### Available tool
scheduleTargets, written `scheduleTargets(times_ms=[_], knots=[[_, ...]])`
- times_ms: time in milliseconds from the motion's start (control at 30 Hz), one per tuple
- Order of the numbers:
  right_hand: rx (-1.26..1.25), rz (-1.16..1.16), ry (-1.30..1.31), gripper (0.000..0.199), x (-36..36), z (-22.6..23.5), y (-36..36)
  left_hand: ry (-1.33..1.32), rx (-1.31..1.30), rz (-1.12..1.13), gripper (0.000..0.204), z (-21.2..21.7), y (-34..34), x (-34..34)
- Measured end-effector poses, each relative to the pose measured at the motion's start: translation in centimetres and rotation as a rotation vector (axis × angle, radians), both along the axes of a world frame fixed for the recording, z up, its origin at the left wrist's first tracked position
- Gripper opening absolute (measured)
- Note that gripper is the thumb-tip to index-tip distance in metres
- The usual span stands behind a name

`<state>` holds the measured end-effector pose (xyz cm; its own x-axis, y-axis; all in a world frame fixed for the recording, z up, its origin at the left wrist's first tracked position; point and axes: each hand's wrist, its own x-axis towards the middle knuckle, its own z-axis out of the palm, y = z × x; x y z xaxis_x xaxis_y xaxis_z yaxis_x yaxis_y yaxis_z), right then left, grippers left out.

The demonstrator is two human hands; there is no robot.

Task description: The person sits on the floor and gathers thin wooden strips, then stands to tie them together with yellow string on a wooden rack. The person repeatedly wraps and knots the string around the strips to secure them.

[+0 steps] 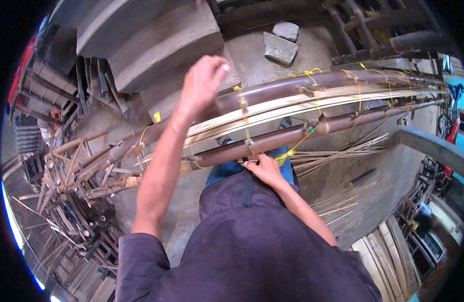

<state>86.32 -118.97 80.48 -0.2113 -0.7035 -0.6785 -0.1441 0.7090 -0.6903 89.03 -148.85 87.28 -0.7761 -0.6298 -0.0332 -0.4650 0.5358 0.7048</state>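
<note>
Two long dark brown bamboo poles lie crosswise before me, a far pole [272,90] and a near pole [282,138]. Pale split strips [272,108] run lengthwise between them. Yellow string [246,121] ties cross from pole to pole, with short wooden pegs at the poles. My left hand [204,83] is raised over the far pole, its fingers curled together and slightly blurred; what they hold, if anything, does not show. At the near edge of the near pole, my right hand [266,170] is closed, its fingertips partly hidden, beside a yellow string knot [285,157].
Concrete steps [166,50] rise at the far left, with two stone blocks [281,43] beyond the poles. Thin loose sticks [343,153] lie on the floor at right. Stacked bamboo pieces [81,216] crowd the left. A concrete beam [433,146] stands at right.
</note>
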Motion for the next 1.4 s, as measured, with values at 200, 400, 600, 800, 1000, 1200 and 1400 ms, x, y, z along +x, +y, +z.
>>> scheduleTargets(times_ms=[200, 400, 600, 800, 1000, 1200, 1400], knots=[[-0.065, 0.406, 0.685, 0.011, 0.1, 9.6, 3.1, 0.050, 0.097, -0.013, 0.017, 0.7, 8.7, 7.8], [-0.662, -0.706, 0.105, 0.015, -1.2, 11.6, 4.9, 0.076, 0.132, 0.048, 0.021, 0.9, 11.5, 9.0], [0.221, -1.184, 0.335, 0.014, -3.8, -3.1, 15.3, 0.116, 0.083, -0.001, 0.020, 0.6, 10.8, 8.5], [-0.099, -0.326, -0.362, 0.036, 3.1, 4.7, -2.1, 0.078, 0.017, -0.033, 0.016, -0.3, 11.4, 7.6], [-0.582, 0.576, 0.639, 0.009, -4.8, 23.1, -10.2, 0.162, -0.084, 0.144, 0.020, -1.1, 13.9, 7.6], [-0.688, 0.743, 0.546, 0.018, -5.1, 17.8, -21.8, 0.240, -0.256, 0.185, 0.012, -3.2, 13.4, 7.2], [-0.612, -0.082, -0.310, 0.027, -8.0, 8.0, -20.9, 0.200, -0.252, 0.144, 0.010, -3.4, 13.1, 5.8]])
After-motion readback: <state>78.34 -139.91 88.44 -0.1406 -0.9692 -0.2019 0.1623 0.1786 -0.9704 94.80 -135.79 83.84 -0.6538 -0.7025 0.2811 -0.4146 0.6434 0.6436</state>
